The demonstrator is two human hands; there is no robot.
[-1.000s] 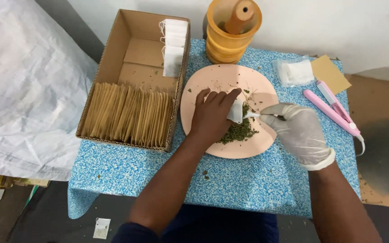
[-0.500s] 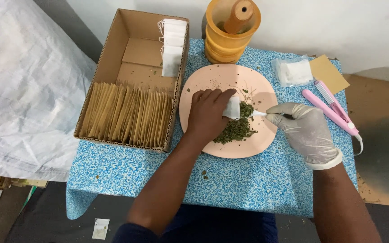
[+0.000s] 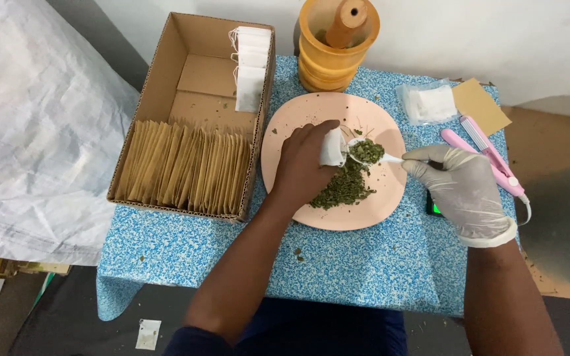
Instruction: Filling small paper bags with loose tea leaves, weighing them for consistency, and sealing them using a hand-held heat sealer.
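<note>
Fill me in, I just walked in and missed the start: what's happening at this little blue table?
A person is working over a pink plate of dried green herbs. The bare left hand holds a small white bag open above the plate. The gloved right hand brings a white spoon, loaded with herbs, up to the bag's mouth. A cardboard box on the left holds tan envelopes and more white bags.

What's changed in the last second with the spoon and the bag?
The right hand has lifted the spoon out of the herb pile, now loaded with herbs, up to the mouth of the small white bag. The left hand still holds that bag over the pink plate. The box, mortar and pink sealer have not moved.
</note>
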